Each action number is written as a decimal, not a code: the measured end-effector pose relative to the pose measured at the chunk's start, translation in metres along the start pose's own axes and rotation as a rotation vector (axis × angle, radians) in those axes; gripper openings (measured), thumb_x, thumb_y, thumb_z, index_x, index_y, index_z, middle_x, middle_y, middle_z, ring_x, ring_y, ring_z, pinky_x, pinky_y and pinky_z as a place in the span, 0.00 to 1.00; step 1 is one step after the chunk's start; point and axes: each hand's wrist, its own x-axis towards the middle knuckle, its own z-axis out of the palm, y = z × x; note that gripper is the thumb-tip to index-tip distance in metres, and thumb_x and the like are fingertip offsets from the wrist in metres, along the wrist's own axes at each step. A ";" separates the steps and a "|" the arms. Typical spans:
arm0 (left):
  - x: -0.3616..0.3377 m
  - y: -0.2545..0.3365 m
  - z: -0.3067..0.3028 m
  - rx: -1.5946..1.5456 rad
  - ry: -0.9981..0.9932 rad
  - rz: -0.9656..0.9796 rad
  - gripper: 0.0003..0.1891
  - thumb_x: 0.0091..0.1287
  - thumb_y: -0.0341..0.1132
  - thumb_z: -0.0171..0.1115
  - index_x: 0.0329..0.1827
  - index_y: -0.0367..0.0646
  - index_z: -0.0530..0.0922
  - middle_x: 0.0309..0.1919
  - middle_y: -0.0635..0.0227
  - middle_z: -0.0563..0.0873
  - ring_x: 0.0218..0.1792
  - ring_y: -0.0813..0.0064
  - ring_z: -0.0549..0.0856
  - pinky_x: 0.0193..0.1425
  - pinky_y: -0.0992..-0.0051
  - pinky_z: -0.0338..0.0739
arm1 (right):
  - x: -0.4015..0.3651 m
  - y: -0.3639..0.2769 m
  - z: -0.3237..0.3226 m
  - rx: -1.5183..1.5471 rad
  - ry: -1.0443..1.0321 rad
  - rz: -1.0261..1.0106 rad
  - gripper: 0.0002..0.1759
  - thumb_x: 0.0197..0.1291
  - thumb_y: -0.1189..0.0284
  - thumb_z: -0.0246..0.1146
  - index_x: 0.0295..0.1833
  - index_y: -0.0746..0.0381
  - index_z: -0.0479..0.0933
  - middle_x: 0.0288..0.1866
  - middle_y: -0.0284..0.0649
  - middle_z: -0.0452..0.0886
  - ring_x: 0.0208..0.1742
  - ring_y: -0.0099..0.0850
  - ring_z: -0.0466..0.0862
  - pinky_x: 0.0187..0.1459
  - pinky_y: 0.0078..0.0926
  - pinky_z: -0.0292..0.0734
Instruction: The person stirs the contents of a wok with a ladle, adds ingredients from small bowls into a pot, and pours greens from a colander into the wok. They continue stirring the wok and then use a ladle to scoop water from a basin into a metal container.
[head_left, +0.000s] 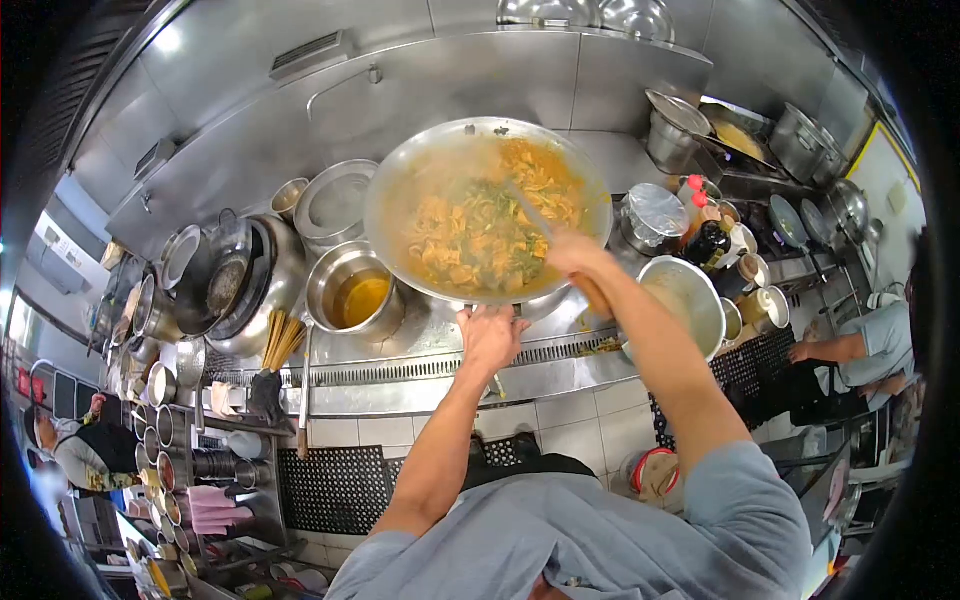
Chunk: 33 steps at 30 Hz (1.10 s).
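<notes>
Ladle (pixel 527 212) aslant, tip up-left in wok (pixel 398 195); right hand (pixel 573 252) grip around handle (left hand (pixel 490 338) clamped on rim).

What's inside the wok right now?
The wok holds orange-sauced food with greens, plus a utensil held by the right hand. The left hand grips the rim. Food covers the wok bottom and the utensil's tip.

Silver wok (pixel 400 190) w/ orange-green noodles (pixel 490 225)
</notes>
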 end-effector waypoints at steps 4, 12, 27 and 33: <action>0.000 -0.008 -0.002 -0.014 -0.054 -0.013 0.12 0.64 0.44 0.68 0.34 0.44 0.84 0.31 0.62 0.87 0.43 0.60 0.83 0.53 0.55 0.63 | -0.061 0.001 0.035 -0.086 -0.046 -0.118 0.26 0.53 0.76 0.55 0.59 0.74 0.66 0.34 0.60 0.84 0.30 0.52 0.86 0.32 0.47 0.80; 0.000 -0.011 0.004 -0.048 0.008 0.000 0.12 0.64 0.45 0.67 0.32 0.45 0.83 0.29 0.62 0.87 0.42 0.58 0.83 0.54 0.54 0.62 | -0.186 -0.034 -0.043 -0.058 -0.310 0.221 0.26 0.56 0.76 0.54 0.62 0.71 0.65 0.43 0.64 0.82 0.46 0.56 0.85 0.45 0.48 0.80; -0.012 -0.009 -0.023 -0.077 0.015 0.065 0.13 0.62 0.44 0.68 0.31 0.44 0.82 0.27 0.60 0.86 0.40 0.58 0.83 0.49 0.56 0.61 | -0.133 -0.004 -0.020 -0.149 0.006 0.167 0.25 0.65 0.66 0.58 0.63 0.71 0.66 0.45 0.62 0.83 0.44 0.57 0.85 0.45 0.47 0.80; -0.004 -0.018 -0.004 -0.056 0.065 0.096 0.14 0.63 0.45 0.67 0.30 0.44 0.82 0.28 0.59 0.86 0.38 0.56 0.83 0.50 0.54 0.61 | -0.208 -0.033 -0.050 0.162 -0.249 0.130 0.37 0.70 0.59 0.55 0.80 0.58 0.53 0.44 0.57 0.84 0.38 0.55 0.85 0.44 0.47 0.80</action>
